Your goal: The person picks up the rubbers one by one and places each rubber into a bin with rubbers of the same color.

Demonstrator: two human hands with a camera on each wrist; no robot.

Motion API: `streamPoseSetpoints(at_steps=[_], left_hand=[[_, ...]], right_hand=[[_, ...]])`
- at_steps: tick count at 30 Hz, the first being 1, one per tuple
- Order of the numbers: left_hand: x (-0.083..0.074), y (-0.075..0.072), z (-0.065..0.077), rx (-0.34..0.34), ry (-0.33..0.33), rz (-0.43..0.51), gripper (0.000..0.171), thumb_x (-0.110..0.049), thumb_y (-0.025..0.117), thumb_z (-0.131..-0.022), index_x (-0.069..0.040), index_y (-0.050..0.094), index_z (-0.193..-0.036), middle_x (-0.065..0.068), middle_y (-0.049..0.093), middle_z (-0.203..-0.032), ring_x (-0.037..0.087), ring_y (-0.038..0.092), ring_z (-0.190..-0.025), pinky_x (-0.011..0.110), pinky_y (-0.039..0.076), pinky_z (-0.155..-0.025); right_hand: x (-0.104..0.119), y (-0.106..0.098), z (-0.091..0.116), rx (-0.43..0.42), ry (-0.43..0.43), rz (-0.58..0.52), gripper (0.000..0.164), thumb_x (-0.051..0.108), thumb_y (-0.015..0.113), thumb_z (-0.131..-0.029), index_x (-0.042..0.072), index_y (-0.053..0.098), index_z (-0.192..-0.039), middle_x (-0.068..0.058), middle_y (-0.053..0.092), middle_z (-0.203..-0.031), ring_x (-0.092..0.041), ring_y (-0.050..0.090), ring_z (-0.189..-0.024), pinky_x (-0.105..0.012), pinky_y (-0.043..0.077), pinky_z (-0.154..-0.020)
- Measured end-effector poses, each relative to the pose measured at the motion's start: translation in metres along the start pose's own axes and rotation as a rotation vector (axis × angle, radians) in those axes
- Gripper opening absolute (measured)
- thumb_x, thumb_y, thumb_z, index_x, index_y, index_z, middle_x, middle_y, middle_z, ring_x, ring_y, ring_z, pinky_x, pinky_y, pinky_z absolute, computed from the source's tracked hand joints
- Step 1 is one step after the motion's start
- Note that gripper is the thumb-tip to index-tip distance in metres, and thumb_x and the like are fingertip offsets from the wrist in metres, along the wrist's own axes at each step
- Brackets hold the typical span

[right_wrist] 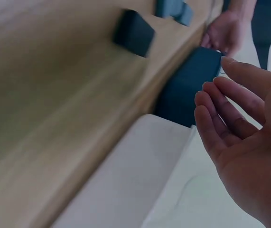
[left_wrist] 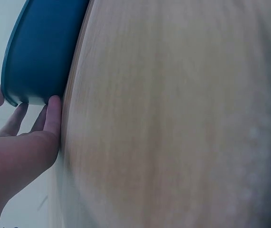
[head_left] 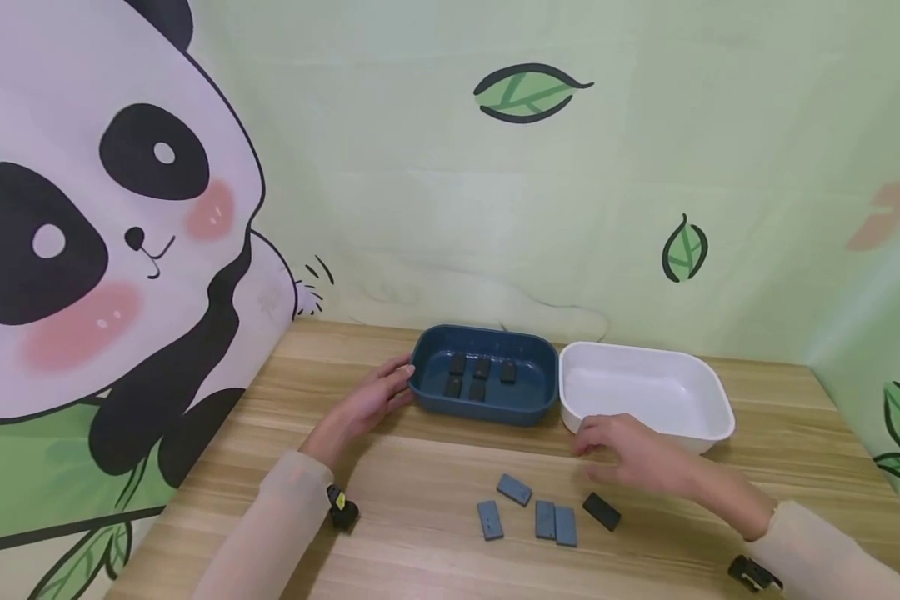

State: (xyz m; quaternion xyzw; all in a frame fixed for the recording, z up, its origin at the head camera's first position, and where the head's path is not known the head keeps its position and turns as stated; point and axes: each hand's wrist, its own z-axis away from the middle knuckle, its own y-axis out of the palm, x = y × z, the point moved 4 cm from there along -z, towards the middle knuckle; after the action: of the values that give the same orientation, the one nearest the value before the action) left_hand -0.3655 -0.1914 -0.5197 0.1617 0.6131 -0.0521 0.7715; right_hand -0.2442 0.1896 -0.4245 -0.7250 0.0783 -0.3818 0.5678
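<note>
My left hand [head_left: 376,398] touches the left end of a dark blue basin [head_left: 483,408], its fingertips against the end wall in the left wrist view. Several small black blocks [head_left: 507,372] lie inside that basin. Over the front edge of a white basin [head_left: 570,375] hovers my right hand [head_left: 637,457]; its fingers [right_wrist: 211,128] bend loosely and hold nothing. On the table nearer to me are several blue-grey blocks [head_left: 513,490], two of them side by side, and a single black block [head_left: 602,512] to their right, just below the right hand.
Both basins stand side by side on the wooden table [head_left: 420,483], near its back edge. Behind rises a pale green wall [head_left: 435,208] with a painted panda and leaves. Each sleeve carries a small black device near the wrist.
</note>
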Motion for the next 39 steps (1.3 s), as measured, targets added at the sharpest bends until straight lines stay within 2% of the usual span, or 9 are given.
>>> streamPoseSetpoints(at_steps=[7,12,17,24,29,33,39], left_hand=[[0.004,0.004,0.002,0.002,-0.013,-0.005,0.056,-0.02,0.048,-0.115,-0.003,0.03,-0.165,0.021,0.039,-0.165,0.032,0.038,-0.153,0.047,0.035,-0.124],[0.005,0.005,0.001,0.008,-0.006,-0.013,0.056,-0.021,0.048,-0.115,-0.003,0.03,-0.165,0.021,0.038,-0.165,0.032,0.037,-0.153,0.047,0.035,-0.124],[0.004,0.007,0.001,0.017,0.0,-0.015,0.057,-0.021,0.048,-0.115,-0.003,0.029,-0.165,0.022,0.038,-0.165,0.033,0.037,-0.153,0.048,0.035,-0.124],[0.004,0.005,-0.001,0.009,0.006,-0.016,0.055,-0.02,0.047,-0.115,-0.003,0.03,-0.165,0.023,0.039,-0.164,0.033,0.039,-0.152,0.048,0.035,-0.123],[0.003,0.004,-0.001,0.005,0.007,-0.014,0.054,-0.02,0.046,-0.115,-0.003,0.03,-0.165,0.023,0.04,-0.164,0.033,0.039,-0.152,0.048,0.035,-0.123],[0.002,0.003,0.0,-0.005,0.002,-0.013,0.054,-0.02,0.047,-0.115,-0.004,0.031,-0.165,0.022,0.04,-0.164,0.033,0.039,-0.152,0.048,0.036,-0.123],[-0.001,0.001,0.001,-0.01,0.002,-0.008,0.055,-0.021,0.048,-0.115,-0.004,0.031,-0.165,0.021,0.039,-0.165,0.032,0.038,-0.153,0.047,0.035,-0.124]], right_hand=[[-0.01,0.026,0.029,0.011,-0.017,0.006,0.021,0.015,0.086,-0.089,0.012,0.079,-0.108,0.006,0.071,-0.105,-0.01,0.066,-0.098,-0.035,0.059,-0.086],[-0.017,0.04,0.045,0.013,-0.022,-0.061,0.024,0.018,0.086,-0.09,0.015,0.076,-0.112,0.007,0.07,-0.112,-0.009,0.066,-0.101,-0.035,0.059,-0.086],[-0.021,0.047,0.059,-0.021,-0.025,-0.045,0.031,0.021,0.086,-0.09,0.016,0.075,-0.119,0.005,0.068,-0.12,-0.012,0.064,-0.109,-0.037,0.058,-0.091],[-0.018,0.049,0.062,0.021,0.051,-0.051,0.038,0.021,0.085,-0.09,0.017,0.073,-0.127,0.005,0.063,-0.129,-0.014,0.06,-0.117,-0.039,0.056,-0.099],[-0.016,0.047,0.063,-0.005,0.02,0.006,0.041,0.015,0.086,-0.088,0.016,0.073,-0.127,0.005,0.063,-0.127,-0.014,0.061,-0.116,-0.039,0.057,-0.098],[-0.016,0.047,0.062,-0.03,0.012,0.037,0.04,0.016,0.087,-0.088,0.017,0.074,-0.126,0.008,0.063,-0.124,-0.013,0.062,-0.113,-0.039,0.057,-0.097],[-0.02,0.047,0.057,-0.019,0.078,-0.03,0.036,0.025,0.087,-0.089,0.021,0.074,-0.123,0.012,0.063,-0.12,-0.009,0.061,-0.11,-0.037,0.057,-0.096]])
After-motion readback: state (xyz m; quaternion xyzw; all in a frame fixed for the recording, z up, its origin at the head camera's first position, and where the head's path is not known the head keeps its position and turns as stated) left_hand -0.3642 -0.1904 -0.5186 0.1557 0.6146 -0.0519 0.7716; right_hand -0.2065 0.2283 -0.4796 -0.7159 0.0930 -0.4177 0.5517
